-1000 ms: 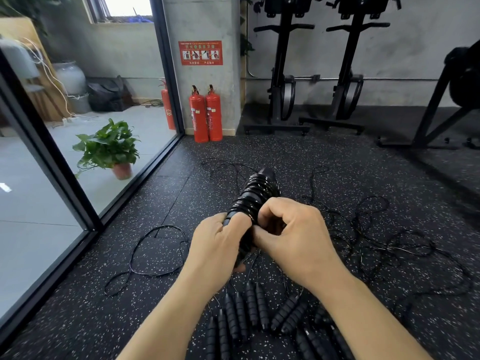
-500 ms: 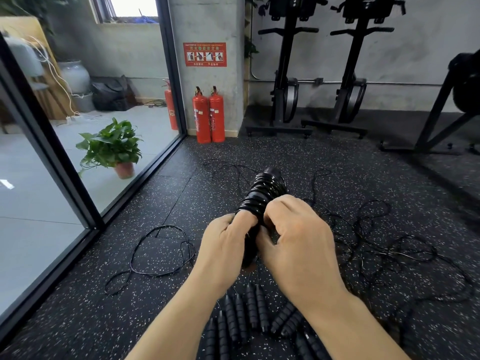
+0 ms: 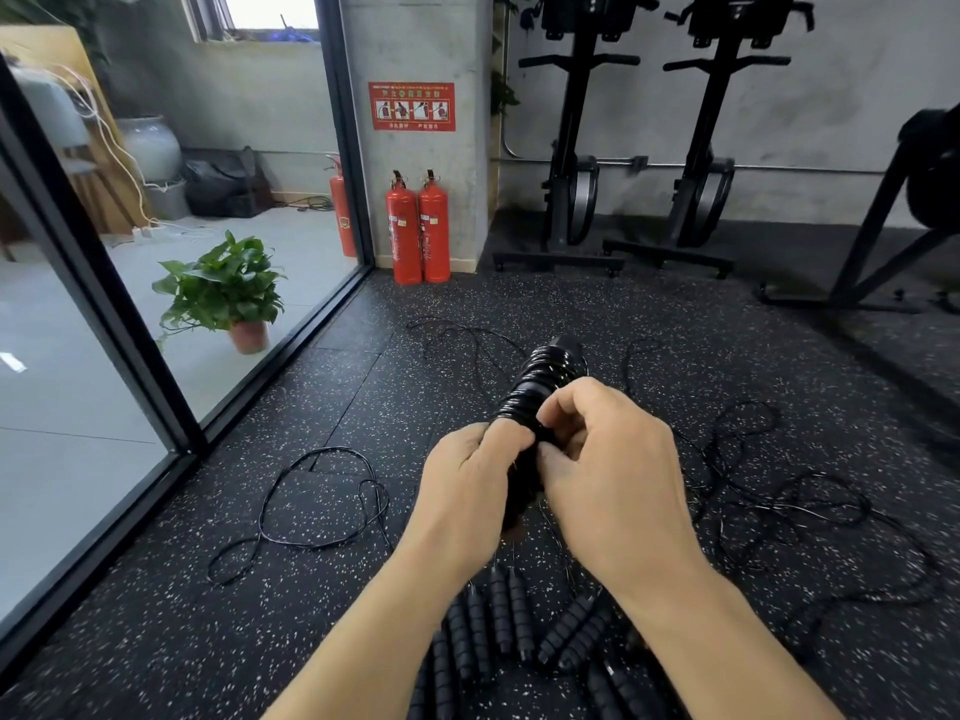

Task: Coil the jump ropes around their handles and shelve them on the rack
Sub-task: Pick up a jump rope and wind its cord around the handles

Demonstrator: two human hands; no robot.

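Observation:
A black jump rope handle bundle (image 3: 548,379) wound with thin black rope is held up over the floor, its far end pointing away from me. My left hand (image 3: 470,488) grips its near part from the left. My right hand (image 3: 613,470) pinches the rope against the handles from the right, fingers curled. Several more black ribbed handles (image 3: 511,631) lie on the floor below my wrists. Loose black ropes (image 3: 322,501) lie in loops to the left and in a tangle to the right (image 3: 789,517). No rack is in view.
The floor is black speckled rubber. A glass wall with a black frame (image 3: 109,314) runs along the left, a potted plant (image 3: 223,293) behind it. Two red fire extinguishers (image 3: 418,228) stand by a concrete pillar. Exercise machines (image 3: 571,148) stand along the far wall.
My right hand's fingers shifted on the coil, now pinching the rope at the bundle's middle. The bundle and my left hand stay in much the same place.

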